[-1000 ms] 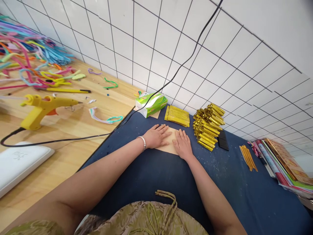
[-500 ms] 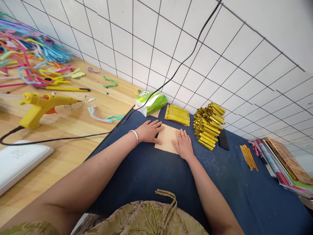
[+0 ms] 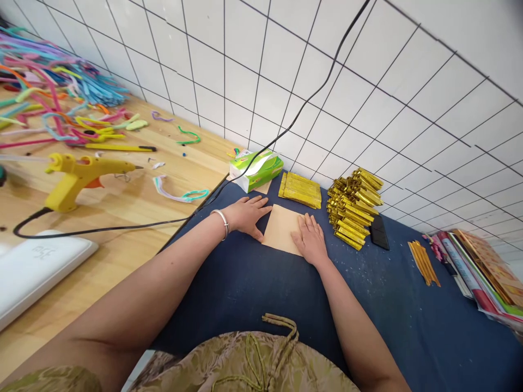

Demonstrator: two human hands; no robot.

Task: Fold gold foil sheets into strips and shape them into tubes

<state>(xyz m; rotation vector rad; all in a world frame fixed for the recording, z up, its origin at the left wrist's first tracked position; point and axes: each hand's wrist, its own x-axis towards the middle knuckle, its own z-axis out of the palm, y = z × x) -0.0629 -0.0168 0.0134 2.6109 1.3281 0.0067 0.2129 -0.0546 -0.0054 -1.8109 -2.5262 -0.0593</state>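
The tan paper sheet lies flat on the blue-covered table straight ahead of me, between my hands. My left hand presses its left edge, my right hand its near right corner, both flat and open, gripping nothing.

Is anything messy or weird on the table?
Yes. Tiny gold flecks are scattered on the blue cloth beside the stacked gold foil pieces, and a black cord trails loosely across the wooden table.
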